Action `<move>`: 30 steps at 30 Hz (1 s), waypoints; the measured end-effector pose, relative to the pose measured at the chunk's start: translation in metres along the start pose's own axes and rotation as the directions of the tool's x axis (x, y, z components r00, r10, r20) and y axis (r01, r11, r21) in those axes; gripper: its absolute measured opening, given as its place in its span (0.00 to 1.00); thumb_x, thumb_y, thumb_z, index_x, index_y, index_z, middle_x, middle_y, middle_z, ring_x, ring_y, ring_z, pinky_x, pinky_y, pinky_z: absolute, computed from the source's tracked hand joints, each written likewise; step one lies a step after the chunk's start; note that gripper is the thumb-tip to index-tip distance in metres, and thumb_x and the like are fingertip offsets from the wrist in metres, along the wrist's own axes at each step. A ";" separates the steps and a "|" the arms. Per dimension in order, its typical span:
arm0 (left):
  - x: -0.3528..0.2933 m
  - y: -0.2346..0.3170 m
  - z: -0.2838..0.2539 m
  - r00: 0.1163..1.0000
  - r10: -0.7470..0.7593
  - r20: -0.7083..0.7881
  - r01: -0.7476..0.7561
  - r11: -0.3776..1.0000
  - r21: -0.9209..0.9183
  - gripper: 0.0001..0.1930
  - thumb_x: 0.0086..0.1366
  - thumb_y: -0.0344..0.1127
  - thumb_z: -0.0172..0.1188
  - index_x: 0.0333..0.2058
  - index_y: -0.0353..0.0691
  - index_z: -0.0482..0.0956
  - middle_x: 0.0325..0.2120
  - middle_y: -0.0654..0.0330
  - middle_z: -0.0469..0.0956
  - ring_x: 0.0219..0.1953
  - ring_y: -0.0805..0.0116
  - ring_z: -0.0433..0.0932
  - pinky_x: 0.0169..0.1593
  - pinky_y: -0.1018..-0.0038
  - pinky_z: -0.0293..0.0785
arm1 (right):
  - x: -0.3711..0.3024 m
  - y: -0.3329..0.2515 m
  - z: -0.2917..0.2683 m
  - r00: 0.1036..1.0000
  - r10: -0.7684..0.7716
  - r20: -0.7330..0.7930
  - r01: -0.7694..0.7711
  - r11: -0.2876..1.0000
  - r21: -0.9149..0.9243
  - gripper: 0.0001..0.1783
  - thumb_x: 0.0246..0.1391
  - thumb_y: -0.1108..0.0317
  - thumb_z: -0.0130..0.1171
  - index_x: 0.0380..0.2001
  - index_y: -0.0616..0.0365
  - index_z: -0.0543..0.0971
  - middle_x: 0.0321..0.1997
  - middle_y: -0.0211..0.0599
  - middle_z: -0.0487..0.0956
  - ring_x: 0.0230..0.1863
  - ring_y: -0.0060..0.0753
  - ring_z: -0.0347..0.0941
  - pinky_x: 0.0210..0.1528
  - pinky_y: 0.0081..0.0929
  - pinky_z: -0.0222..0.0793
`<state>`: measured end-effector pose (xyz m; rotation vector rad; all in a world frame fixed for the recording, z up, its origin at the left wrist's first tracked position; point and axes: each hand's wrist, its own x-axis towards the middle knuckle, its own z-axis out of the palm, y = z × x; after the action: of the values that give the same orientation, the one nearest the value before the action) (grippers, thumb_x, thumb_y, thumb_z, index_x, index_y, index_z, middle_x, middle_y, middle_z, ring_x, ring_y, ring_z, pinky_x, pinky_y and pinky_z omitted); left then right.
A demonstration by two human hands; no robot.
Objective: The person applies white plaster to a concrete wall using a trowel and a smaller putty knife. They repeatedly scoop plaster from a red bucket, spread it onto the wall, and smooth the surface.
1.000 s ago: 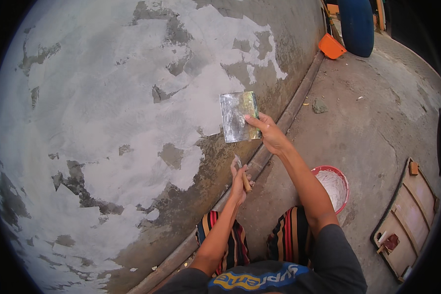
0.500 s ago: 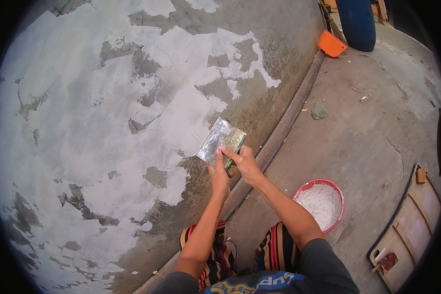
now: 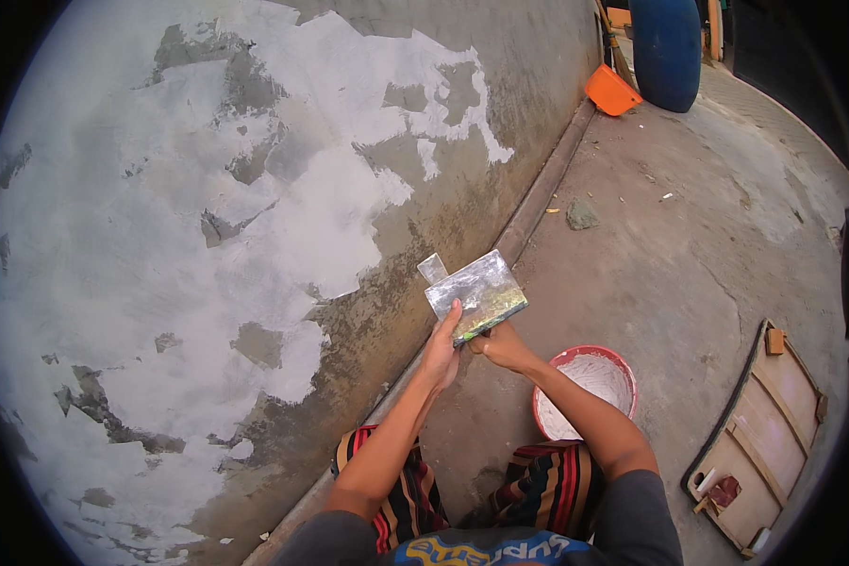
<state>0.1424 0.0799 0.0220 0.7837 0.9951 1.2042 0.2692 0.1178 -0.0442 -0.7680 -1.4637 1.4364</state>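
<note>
My left hand point(image 3: 441, 354) grips a flat, smeared metal plate point(image 3: 481, 292), thumb on top, in front of the wall's foot. From beneath its far left edge sticks the small metal blade of a putty knife point(image 3: 433, 268). My right hand point(image 3: 505, 348) is closed at the plate's near right edge, in line with that blade; the knife's handle and most of the fingers are hidden under the plate. On my left stands a grey wall point(image 3: 349, 330) patchily coated with white putty point(image 3: 283, 236).
A red tub point(image 3: 629, 377) of white paste sits by my right forearm. Further right lies a framed wooden panel point(image 3: 764, 424). An orange container point(image 3: 613, 90), a blue barrel point(image 3: 666, 52) and a broom point(image 3: 616, 47) stand far off. A stone point(image 3: 581, 215) lies on the concrete floor.
The plate has swung to the right, away from the coated wall, and turned. My right index finger has left its top; that hand is now lower, and the small blade shows past the plate.
</note>
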 end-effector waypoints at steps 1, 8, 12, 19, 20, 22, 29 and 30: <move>0.002 -0.004 0.000 0.998 -0.039 0.049 0.040 0.999 -0.032 0.27 0.70 0.53 0.52 0.58 0.38 0.68 0.54 0.60 0.71 0.57 0.68 0.67 0.64 0.68 0.55 | -0.005 0.003 -0.009 0.995 -0.050 -0.086 0.045 0.997 -0.056 0.24 0.44 0.78 0.54 0.49 0.63 0.72 0.41 0.36 0.75 0.42 0.30 0.70 0.43 0.28 0.66; 0.014 0.012 -0.022 0.973 -0.050 0.226 0.020 0.991 0.133 0.29 0.70 0.48 0.54 0.58 0.29 0.60 0.51 0.48 0.72 0.51 0.61 0.76 0.53 0.65 0.80 | -0.059 -0.019 -0.149 0.862 -0.037 -0.506 -0.127 0.950 -0.286 0.17 0.58 0.70 0.59 0.51 0.57 0.79 0.35 0.26 0.79 0.28 0.10 0.65 0.26 0.13 0.60; 0.015 0.015 -0.034 0.967 -0.056 0.250 0.004 0.980 0.201 0.28 0.69 0.46 0.55 0.56 0.27 0.62 0.50 0.46 0.72 0.49 0.60 0.78 0.48 0.66 0.84 | -0.085 -0.092 -0.136 0.930 -0.144 -0.338 -0.086 0.809 -0.582 0.14 0.57 0.69 0.62 0.46 0.57 0.83 0.34 0.29 0.82 0.30 0.16 0.69 0.31 0.17 0.66; 0.014 0.019 -0.032 0.961 -0.097 0.257 0.022 0.959 0.282 0.29 0.69 0.46 0.56 0.56 0.26 0.63 0.48 0.46 0.74 0.48 0.59 0.78 0.48 0.63 0.84 | -0.071 -0.082 -0.121 0.939 -0.300 -0.168 0.102 0.709 -0.698 0.14 0.51 0.70 0.65 0.44 0.50 0.85 0.36 0.35 0.84 0.28 0.24 0.74 0.32 0.23 0.67; 0.011 0.021 -0.031 0.963 -0.090 0.256 0.013 0.958 0.288 0.29 0.68 0.47 0.56 0.56 0.26 0.63 0.48 0.46 0.74 0.48 0.59 0.78 0.48 0.62 0.83 | -0.069 -0.079 -0.121 0.929 -0.341 -0.145 0.141 0.687 -0.713 0.14 0.51 0.70 0.66 0.44 0.50 0.85 0.35 0.35 0.84 0.27 0.24 0.73 0.31 0.23 0.67; 0.008 0.023 -0.030 0.965 -0.077 0.249 -0.002 0.954 0.301 0.30 0.68 0.47 0.57 0.56 0.26 0.63 0.48 0.46 0.74 0.48 0.59 0.78 0.49 0.62 0.83 | -0.066 -0.083 -0.117 0.946 -0.280 -0.163 0.081 0.691 -0.719 0.14 0.51 0.70 0.66 0.43 0.49 0.85 0.32 0.34 0.83 0.25 0.25 0.72 0.29 0.24 0.66; 0.009 0.020 -0.036 0.946 -0.098 0.308 -0.026 0.926 0.376 0.27 0.68 0.47 0.57 0.53 0.27 0.68 0.47 0.47 0.76 0.46 0.60 0.79 0.47 0.64 0.83 | -0.063 -0.085 -0.107 0.961 -0.201 -0.192 0.011 0.718 -0.696 0.14 0.50 0.69 0.66 0.43 0.46 0.85 0.29 0.36 0.81 0.22 0.27 0.70 0.26 0.26 0.65; 0.011 0.018 -0.038 0.940 -0.104 0.325 -0.035 0.919 0.394 0.26 0.68 0.47 0.57 0.53 0.26 0.69 0.46 0.48 0.76 0.45 0.60 0.79 0.46 0.64 0.83 | -0.063 -0.085 -0.105 0.960 -0.213 -0.180 0.023 0.706 -0.708 0.14 0.50 0.69 0.66 0.43 0.46 0.85 0.29 0.36 0.81 0.22 0.28 0.71 0.26 0.26 0.65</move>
<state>0.1013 0.0932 0.0218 1.2429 0.9661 0.8019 0.4030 0.0934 0.0174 -1.2399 -1.8276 0.6040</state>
